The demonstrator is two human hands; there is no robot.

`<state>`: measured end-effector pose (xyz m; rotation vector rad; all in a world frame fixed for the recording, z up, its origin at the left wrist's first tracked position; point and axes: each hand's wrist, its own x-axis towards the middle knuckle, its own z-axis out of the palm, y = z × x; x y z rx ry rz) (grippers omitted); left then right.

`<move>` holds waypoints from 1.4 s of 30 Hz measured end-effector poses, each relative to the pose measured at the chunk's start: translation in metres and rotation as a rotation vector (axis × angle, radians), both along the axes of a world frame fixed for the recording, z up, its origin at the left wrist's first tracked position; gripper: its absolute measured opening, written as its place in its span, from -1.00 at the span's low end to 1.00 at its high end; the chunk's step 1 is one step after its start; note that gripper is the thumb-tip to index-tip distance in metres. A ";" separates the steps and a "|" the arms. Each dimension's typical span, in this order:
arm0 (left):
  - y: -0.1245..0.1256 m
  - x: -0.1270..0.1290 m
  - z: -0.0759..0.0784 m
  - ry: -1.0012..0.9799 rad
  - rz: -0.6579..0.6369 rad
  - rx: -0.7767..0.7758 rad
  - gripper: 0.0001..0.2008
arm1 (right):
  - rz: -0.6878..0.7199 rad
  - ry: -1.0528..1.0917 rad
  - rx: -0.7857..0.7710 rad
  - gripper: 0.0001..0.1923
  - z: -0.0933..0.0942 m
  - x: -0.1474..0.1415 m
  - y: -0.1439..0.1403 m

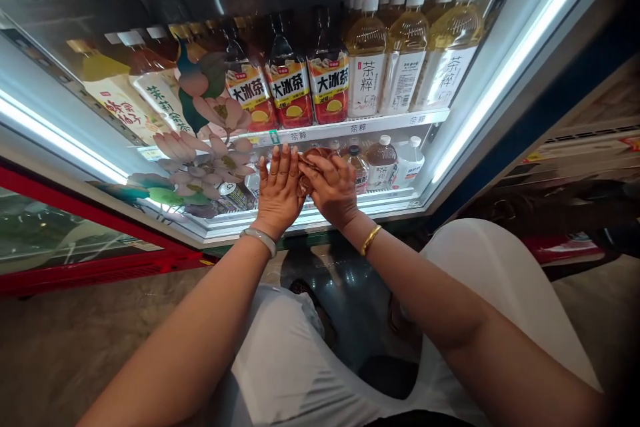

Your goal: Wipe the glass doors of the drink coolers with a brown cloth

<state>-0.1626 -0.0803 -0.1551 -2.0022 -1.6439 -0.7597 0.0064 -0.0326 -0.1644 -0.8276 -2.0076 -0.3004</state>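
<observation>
Both hands reach into the bottom shelf of a drinks cooler.

The cooler (505, 73) is lit along both sides; its upper shelf (350, 127) carries red-labelled tea bottles (327, 80) beside pale tea bottles (405, 60). Below, small bottles (383, 163) stand just right of the hands. The left hand (280, 190) lies flat and open, fingers up; the right hand (330, 187) curls over a reddish packet (315, 155), mostly hidden, against the left fingertips.
</observation>
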 end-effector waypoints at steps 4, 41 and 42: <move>-0.010 -0.004 -0.006 0.070 -0.010 0.046 -0.26 | 0.038 0.006 0.007 -0.70 -0.016 0.007 0.000; -0.015 0.000 0.018 -0.099 0.088 0.071 -0.30 | 0.093 -0.031 0.015 -0.68 0.049 0.004 0.014; -0.013 0.001 0.021 -0.112 0.089 0.087 -0.29 | 0.099 -0.072 -0.004 -0.66 0.049 0.002 0.012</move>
